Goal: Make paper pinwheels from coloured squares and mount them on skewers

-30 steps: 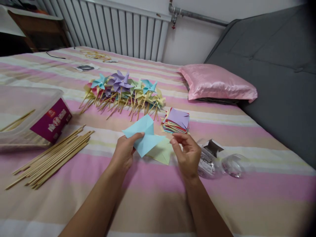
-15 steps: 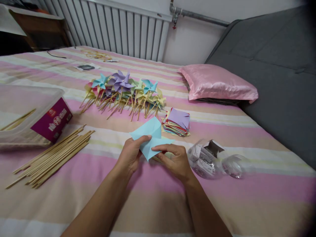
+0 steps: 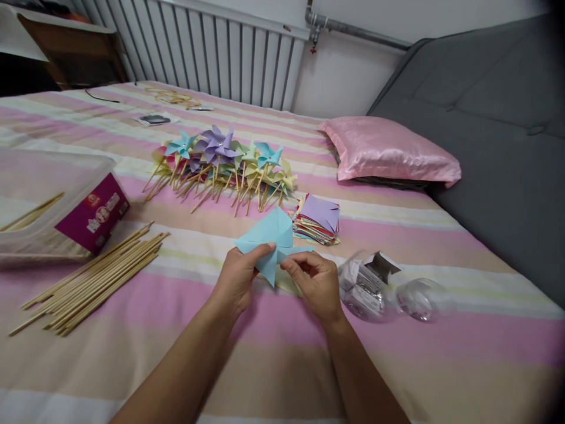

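A light blue paper square [image 3: 269, 228], cut and partly folded, is between my two hands above the bed. My left hand [image 3: 238, 272] grips it from the left, thumb pressed on top near its middle. My right hand [image 3: 315, 281] pinches a lower right flap between thumb and fingers. Just behind the blue paper lies a stack of coloured paper squares [image 3: 318, 215], a purple one on top. Finished paper pinwheels [image 3: 220, 156] on wooden sticks lie in a heap farther back. The underside of the blue paper is hidden.
Wooden sticks [image 3: 97, 277] lie at left beside a clear plastic box [image 3: 53, 171] with a purple label. To the right are a clear container with small packets [image 3: 368, 285] and a clear lid [image 3: 417, 297]. A pink pillow [image 3: 392, 147] rests near the grey headboard [image 3: 485, 94].
My right fingers have shifted on the blue paper, now pinching a flap nearer its middle with the fingers more curled. The paper has turned slightly; its lower point has swung right.
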`<action>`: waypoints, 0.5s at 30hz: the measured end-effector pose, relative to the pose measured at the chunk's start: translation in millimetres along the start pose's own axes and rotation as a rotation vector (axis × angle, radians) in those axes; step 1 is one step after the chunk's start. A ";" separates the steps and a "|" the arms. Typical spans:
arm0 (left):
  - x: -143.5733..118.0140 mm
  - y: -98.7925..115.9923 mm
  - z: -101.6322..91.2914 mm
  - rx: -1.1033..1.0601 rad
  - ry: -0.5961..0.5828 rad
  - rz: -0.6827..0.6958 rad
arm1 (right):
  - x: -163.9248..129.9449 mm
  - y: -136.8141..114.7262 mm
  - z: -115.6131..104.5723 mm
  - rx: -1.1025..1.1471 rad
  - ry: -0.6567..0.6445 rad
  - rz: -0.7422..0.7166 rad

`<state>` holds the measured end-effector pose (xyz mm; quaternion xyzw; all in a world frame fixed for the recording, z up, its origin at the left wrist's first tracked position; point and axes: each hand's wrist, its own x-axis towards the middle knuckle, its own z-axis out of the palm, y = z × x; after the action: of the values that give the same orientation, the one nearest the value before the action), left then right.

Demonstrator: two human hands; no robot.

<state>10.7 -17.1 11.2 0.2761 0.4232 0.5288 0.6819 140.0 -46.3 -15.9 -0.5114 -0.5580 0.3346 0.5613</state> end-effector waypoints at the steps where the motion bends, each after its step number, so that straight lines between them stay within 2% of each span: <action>1: -0.1 -0.5 0.2 0.006 0.000 0.007 | 0.0 0.1 0.3 0.004 0.009 0.009; 15: -0.8 -4.6 1.0 0.128 -0.028 0.093 | 0.2 -1.8 2.9 0.061 0.063 0.084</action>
<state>13.7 -19.1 8.1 0.3460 0.4330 0.5280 0.6435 136.9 -45.9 -14.5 -0.5273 -0.5079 0.3583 0.5794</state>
